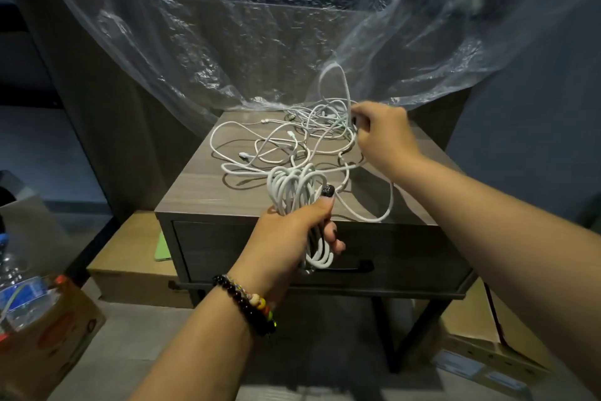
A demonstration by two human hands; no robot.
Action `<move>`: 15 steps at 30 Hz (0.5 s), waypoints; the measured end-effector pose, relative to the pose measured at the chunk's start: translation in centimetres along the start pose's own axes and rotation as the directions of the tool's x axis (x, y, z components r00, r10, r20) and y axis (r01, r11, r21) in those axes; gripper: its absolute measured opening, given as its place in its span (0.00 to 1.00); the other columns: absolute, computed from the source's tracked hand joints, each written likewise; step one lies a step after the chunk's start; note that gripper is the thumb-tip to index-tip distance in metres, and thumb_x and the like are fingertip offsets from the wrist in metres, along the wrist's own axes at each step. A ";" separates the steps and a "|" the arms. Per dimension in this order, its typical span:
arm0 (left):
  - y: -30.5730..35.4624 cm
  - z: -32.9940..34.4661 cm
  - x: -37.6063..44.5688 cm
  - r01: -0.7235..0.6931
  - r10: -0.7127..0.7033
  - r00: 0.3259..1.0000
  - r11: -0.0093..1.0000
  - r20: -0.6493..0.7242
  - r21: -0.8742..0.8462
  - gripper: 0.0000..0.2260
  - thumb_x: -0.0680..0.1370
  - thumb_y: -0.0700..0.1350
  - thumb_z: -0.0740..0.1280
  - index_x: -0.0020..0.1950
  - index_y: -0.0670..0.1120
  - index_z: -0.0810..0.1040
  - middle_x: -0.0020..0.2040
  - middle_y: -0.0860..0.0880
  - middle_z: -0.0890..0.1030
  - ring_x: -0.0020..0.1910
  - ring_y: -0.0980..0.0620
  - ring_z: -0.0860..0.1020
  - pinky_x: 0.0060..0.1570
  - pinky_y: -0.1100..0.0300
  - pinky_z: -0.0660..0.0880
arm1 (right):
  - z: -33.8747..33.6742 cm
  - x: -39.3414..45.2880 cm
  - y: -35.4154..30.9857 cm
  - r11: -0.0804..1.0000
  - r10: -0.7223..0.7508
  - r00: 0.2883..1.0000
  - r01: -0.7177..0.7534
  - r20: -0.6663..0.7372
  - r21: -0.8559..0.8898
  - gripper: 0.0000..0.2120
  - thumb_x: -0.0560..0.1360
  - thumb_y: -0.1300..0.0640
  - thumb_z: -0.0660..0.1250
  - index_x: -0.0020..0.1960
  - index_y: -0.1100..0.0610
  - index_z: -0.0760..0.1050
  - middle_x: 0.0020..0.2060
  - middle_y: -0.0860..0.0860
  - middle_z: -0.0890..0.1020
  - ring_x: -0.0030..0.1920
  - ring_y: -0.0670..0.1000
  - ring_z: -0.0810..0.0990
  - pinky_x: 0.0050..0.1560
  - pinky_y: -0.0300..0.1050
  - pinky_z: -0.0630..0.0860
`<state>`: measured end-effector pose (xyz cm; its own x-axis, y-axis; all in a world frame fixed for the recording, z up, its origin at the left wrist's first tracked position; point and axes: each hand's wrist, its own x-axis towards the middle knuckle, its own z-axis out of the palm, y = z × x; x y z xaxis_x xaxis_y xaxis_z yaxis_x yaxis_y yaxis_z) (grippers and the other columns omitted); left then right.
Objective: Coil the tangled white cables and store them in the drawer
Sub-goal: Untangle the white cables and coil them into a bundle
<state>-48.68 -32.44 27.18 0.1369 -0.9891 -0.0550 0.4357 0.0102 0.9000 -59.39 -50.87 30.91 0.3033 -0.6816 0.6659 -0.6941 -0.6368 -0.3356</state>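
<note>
White cable loops [294,192] sit gripped in my left hand [292,231] above the drawer [260,251], while my right hand [380,130] pinches what seems the next strand from the tangle [286,143] to wind on.

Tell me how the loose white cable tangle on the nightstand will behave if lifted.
The cable tangle looks floppy, since its loops sag flat. It would likely drag snagged strands, as they cross each other. The coil in the left hand droops below its grip, suggesting little stiffness.

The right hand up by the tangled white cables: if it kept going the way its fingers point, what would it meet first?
The right hand points left and away, pinching a strand. It would probably meet the tangled white cables on the grey wooden nightstand first; depth is unclear.
</note>
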 end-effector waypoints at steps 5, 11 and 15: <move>0.5 -0.7 -0.2 0.012 -0.013 0.999 1.000 -0.029 -0.011 0.12 0.78 0.41 0.66 0.35 0.41 0.74 0.27 0.44 0.72 0.25 0.48 0.73 0.29 0.59 0.75 | 0.2 2.2 1.8 0.964 0.183 0.974 -0.152 0.132 -0.218 0.10 0.75 0.62 0.61 0.42 0.56 0.80 0.43 0.56 0.83 0.44 0.60 0.78 0.41 0.47 0.72; 1.0 -0.8 -0.5 -0.007 0.007 1.000 1.000 -0.003 0.000 0.11 0.77 0.42 0.66 0.36 0.41 0.74 0.27 0.44 0.71 0.27 0.47 0.72 0.30 0.59 0.76 | -1.8 0.9 1.4 0.926 0.374 0.924 -0.376 0.076 0.012 0.13 0.75 0.62 0.62 0.57 0.57 0.79 0.57 0.55 0.81 0.59 0.56 0.77 0.60 0.47 0.73; 1.1 -0.7 -0.9 -0.012 0.009 0.996 1.000 0.087 0.024 0.09 0.74 0.43 0.68 0.36 0.41 0.73 0.27 0.45 0.69 0.27 0.48 0.70 0.29 0.59 0.75 | -3.7 -4.7 -2.4 0.951 0.083 0.990 -0.113 0.113 0.287 0.14 0.78 0.62 0.63 0.63 0.56 0.76 0.57 0.50 0.80 0.57 0.47 0.77 0.60 0.42 0.74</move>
<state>-47.73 -31.46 27.91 0.0630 -0.9980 -0.0087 0.4126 0.0181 0.9107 -61.57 -44.80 31.12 0.3167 -0.7686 0.5559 -0.5067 -0.6325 -0.5858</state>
